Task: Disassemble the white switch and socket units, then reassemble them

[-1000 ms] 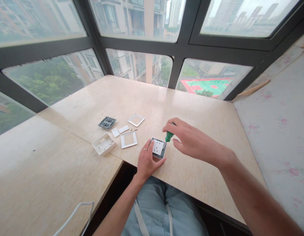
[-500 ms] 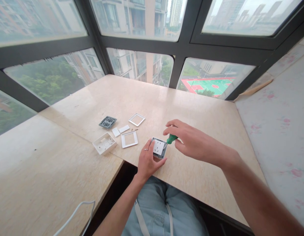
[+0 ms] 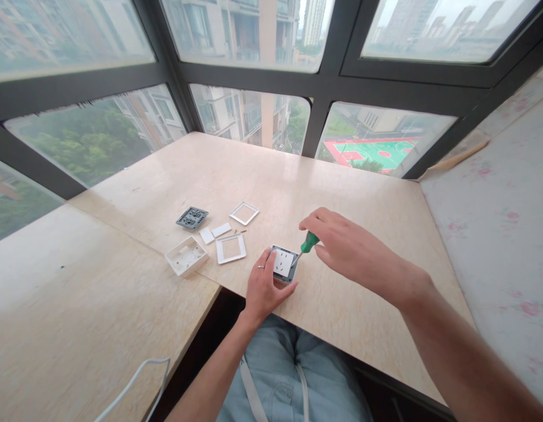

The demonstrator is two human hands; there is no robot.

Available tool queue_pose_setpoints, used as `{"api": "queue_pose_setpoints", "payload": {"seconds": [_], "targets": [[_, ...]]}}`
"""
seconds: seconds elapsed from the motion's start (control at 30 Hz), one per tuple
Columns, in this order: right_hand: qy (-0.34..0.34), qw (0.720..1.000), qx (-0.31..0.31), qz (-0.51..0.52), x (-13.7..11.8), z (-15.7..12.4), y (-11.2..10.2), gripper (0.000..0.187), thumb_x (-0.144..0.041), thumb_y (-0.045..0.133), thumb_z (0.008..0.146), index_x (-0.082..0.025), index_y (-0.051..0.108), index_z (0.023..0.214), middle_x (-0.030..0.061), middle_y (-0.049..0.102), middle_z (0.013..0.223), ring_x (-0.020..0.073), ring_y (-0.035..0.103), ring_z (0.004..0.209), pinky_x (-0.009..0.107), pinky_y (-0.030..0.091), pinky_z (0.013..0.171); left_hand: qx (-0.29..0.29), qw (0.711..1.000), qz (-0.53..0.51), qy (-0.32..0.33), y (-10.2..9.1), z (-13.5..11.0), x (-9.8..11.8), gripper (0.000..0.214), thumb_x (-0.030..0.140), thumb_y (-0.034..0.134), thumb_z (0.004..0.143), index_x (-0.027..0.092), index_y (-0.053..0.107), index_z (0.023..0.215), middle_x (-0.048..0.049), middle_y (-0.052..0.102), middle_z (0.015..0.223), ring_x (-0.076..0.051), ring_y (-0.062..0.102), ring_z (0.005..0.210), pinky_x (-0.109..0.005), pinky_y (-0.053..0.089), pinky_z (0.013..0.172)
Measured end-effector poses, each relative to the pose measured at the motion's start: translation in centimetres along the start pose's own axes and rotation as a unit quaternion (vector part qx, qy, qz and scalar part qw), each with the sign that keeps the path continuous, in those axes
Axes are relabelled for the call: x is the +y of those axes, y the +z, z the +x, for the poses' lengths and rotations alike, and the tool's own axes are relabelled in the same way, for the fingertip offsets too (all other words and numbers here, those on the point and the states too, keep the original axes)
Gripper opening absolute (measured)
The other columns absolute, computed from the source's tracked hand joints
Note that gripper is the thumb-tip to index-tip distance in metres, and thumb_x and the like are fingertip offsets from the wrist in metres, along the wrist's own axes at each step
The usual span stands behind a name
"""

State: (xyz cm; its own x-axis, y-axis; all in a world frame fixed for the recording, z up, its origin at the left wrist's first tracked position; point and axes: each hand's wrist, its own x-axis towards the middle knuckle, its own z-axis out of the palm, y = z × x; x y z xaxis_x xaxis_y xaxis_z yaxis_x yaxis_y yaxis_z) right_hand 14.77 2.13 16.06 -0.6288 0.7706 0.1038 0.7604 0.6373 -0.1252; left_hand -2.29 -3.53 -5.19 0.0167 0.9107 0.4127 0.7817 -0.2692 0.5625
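Note:
Near the table's front edge lies a wall socket (image 3: 282, 264) with a white slotted face and a dark grey surround. My left hand (image 3: 266, 287) grips it from the left, thumb along the near side and fingers over the far left corner. A green-handled screwdriver (image 3: 309, 241) is held in my right hand (image 3: 342, 243), tilted, its shaft reaching down to the right side of the socket's surround. Whether the tip sits in a screw is too small to tell.
Left of the socket lie a white mounting box (image 3: 186, 257), a dark grey switch plate (image 3: 192, 217), two white covers (image 3: 214, 232), and two white frames (image 3: 231, 248), with small screws (image 3: 240, 232) between them. A white cable (image 3: 139, 368) crosses the lower left edge. Windows border the tabletop.
My right hand has risen slightly and shifted right, with the screwdriver handle standing a little more upright. The left hand and the socket have stayed in place.

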Motion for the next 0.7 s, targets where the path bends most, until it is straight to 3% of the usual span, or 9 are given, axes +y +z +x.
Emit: {"api": "queue_pose_setpoints", "payload": {"seconds": [0.07,0.13,0.2,0.27,0.37,0.47,0.57,0.63,0.7], "targets": [[-0.057,0.997,0.009,0.04,0.4,-0.2,0.2,0.04,-0.002,0.052,0.086,-0.019,0.06,0.122,0.0152,0.059,0.133,0.0283,0.061,0.121,0.037,0.05,0.092,0.001,1.0,-0.001,-0.002,0.0,0.0,0.0,0.084,0.045,0.078,0.078,0.018,0.036,0.146,-0.0213,0.047,0.15,-0.036,0.047,0.139,-0.054,0.046,0.112],[-0.051,0.996,0.017,0.065,0.2,-0.2,0.5,0.041,-0.014,0.059,0.09,-0.019,0.055,0.13,0.0164,0.055,0.141,0.0303,0.06,0.122,0.039,0.052,0.092,0.001,1.0,-0.001,-0.005,0.0,0.0,0.1,0.084,0.045,0.078,0.078,0.018,0.037,0.146,-0.0211,0.047,0.15,-0.037,0.048,0.139,-0.054,0.046,0.112],[0.002,0.998,0.005,0.057,-0.5,0.2,0.7,0.037,-0.033,0.06,0.095,-0.019,0.055,0.129,0.0166,0.065,0.126,0.0307,0.069,0.105,0.038,0.054,0.078,0.0,1.0,0.002,-0.007,-0.1,0.1,0.1,0.085,0.045,0.078,0.078,0.017,0.037,0.146,-0.0219,0.048,0.149,-0.037,0.049,0.138,-0.053,0.046,0.111],[0.078,0.997,-0.016,0.0,-1.3,0.6,0.6,0.037,-0.047,0.052,0.1,-0.017,0.059,0.119,0.0145,0.073,0.093,0.0307,0.072,0.082,0.035,0.051,0.062,0.0,1.0,0.007,-0.009,-0.1,0.1,0.2,0.085,0.045,0.078,0.078,0.016,0.037,0.146,-0.0225,0.047,0.15,-0.037,0.049,0.138,-0.054,0.047,0.111],[0.147,0.984,-0.03,-0.095,-1.6,0.9,0.1,0.043,-0.054,0.045,0.101,-0.015,0.064,0.1,0.0122,0.069,0.07,0.031,0.071,0.068,0.034,0.046,0.056,-0.001,1.0,0.009,-0.007,-0.1,0.1,0.1,0.085,0.045,0.078,0.078,0.018,0.036,0.147,-0.0221,0.047,0.15,-0.037,0.049,0.138,-0.054,0.046,0.111],[0.051,0.997,-0.027,-0.048,-0.6,0.4,-0.2,0.017,-0.025,0.049,0.101,-0.017,0.065,0.102,0.0128,0.07,0.09,0.0277,0.072,0.086,0.034,0.052,0.07,-0.001,1.0,0.005,-0.002,-0.1,0.0,0.2,0.085,0.044,0.078,0.078,0.018,0.036,0.146,-0.022,0.047,0.149,-0.037,0.048,0.139,-0.054,0.046,0.112],[-0.073,0.996,-0.018,0.049,0.4,-0.4,-0.2,0.038,-0.004,0.052,0.088,-0.02,0.061,0.122,0.0142,0.06,0.13,0.0277,0.062,0.121,0.037,0.052,0.094,-0.002,1.0,0.004,-0.004,-0.1,0.0,0.2,0.084,0.044,0.078,0.078,0.017,0.036,0.146,-0.0222,0.047,0.149,-0.037,0.048,0.139,-0.054,0.045,0.112],[-0.074,0.995,-0.011,0.069,0.3,-0.5,0.0,0.046,-0.012,0.058,0.089,-0.019,0.053,0.134,0.0168,0.049,0.146,0.0309,0.056,0.13,0.039,0.052,0.098,-0.004,1.0,0.003,-0.008,-0.1,0.0,0.2,0.084,0.044,0.077,0.079,0.017,0.036,0.146,-0.022,0.047,0.15,-0.037,0.047,0.14,-0.054,0.045,0.112],[-0.026,0.998,-0.003,0.05,-0.4,-0.2,0.2,0.051,-0.031,0.06,0.095,-0.017,0.046,0.142,0.0204,0.047,0.149,0.0327,0.063,0.12,0.039,0.056,0.087,-0.007,1.0,0.004,-0.01,-0.1,0.0,0.2,0.084,0.044,0.077,0.078,0.017,0.036,0.146,-0.0218,0.047,0.15,-0.037,0.047,0.14,-0.053,0.045,0.113]]}}
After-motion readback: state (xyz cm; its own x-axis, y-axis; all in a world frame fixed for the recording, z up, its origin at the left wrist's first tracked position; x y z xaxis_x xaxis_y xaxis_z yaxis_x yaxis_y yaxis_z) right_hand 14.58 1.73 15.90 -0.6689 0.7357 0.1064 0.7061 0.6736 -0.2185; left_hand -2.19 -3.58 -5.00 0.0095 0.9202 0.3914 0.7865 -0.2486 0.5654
